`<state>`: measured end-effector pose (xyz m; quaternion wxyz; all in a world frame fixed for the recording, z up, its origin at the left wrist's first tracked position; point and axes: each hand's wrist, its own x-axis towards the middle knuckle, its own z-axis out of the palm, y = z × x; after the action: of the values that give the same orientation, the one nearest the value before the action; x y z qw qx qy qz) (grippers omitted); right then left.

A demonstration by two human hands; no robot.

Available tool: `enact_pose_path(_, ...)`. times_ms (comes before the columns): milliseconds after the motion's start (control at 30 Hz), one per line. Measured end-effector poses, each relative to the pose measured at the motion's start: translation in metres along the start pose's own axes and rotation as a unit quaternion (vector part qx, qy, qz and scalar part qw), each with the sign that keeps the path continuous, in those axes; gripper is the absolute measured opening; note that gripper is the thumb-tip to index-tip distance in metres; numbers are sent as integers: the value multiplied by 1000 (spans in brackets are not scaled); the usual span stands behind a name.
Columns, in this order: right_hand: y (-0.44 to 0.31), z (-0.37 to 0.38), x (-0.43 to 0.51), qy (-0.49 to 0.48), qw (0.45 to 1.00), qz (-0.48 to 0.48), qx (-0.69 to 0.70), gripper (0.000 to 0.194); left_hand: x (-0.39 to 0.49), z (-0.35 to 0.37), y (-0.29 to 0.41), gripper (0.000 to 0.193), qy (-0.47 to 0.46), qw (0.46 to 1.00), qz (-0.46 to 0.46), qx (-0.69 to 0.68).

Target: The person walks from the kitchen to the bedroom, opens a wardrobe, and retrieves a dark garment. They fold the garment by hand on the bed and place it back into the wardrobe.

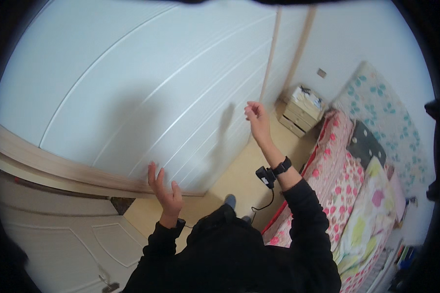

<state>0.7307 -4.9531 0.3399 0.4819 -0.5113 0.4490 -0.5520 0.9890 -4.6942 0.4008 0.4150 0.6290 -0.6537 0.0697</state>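
My left hand [165, 194] is raised near the wooden edge trim [77, 170] of a white wardrobe door panel [161, 80]. Its fingers are spread and nothing is in it; whether the fingertips touch the trim I cannot tell. Farther up and to the right is my right hand [256, 117], held up in front of the panel with its fingers loosely bent and nothing visible in it. A small black device [266, 177] on a strap with a cable sits at my right wrist. My hands and arm cast soft shadows on the panel.
A bed with a floral cover [344, 183] stands at the right, with a patterned headboard [381, 106] behind. A small drawer cabinet [301, 113] with things on top is in the far corner. At the lower left is a panelled door [58, 252] with a handle. My feet are on the pale floor [227, 179].
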Motion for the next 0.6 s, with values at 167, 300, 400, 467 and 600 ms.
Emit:
enact_pose_path(167,-9,-20,140,29,996,-73,-49,34,16,73,25,51,93,995,-10,35)
enact_pose_path(300,-1,-55,178,88,976,-180,-81,42,-13,102,48,49,124,987,-26,97)
enact_pose_path(400,11,-66,166,156,964,-201,-77,46,-74,94,65,47,158,970,-22,182)
enact_pose_path(467,15,-65,175,155,958,-231,-65,48,-92,104,72,47,186,954,-27,233)
enact_pose_path(600,26,-64,203,215,948,-229,-47,50,-107,125,91,48,219,930,-74,286)
